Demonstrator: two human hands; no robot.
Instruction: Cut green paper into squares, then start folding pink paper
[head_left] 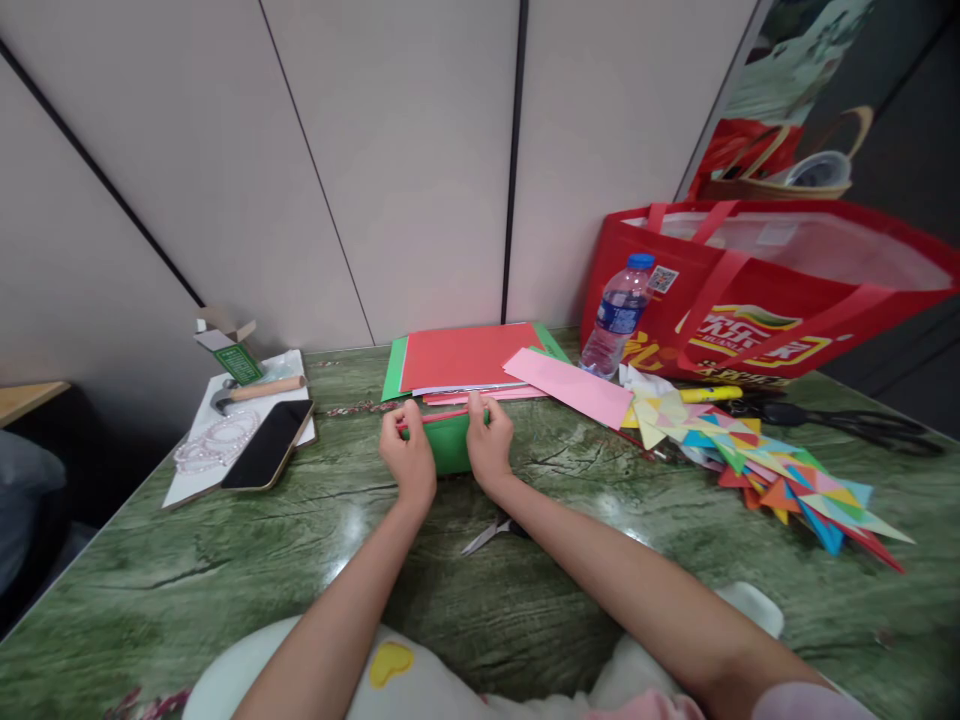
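Observation:
Between my two hands is a green sheet of paper [450, 444] with a red or pink strip along its top edge. My left hand [409, 450] pinches the sheet at its left end, thumb and fingers closed on it. At the right end my right hand [489, 440] grips it the same way. Just below, a small pair of scissors [484, 536] lies on the table, its handles partly hidden by my right forearm. Behind the hands rests a stack of coloured paper [472, 358], red on top with green beneath. A pink paper strip [570, 388] lies across its right corner.
On the left, a white board [180, 487] carries a hammer [262, 391], a phone [268, 447], beads [217, 442] and a small box [234, 355]. To the right stand a water bottle [616, 318] and red bag [690, 285], with folded paper pieces [780, 470] and black scissors [847, 420] nearby.

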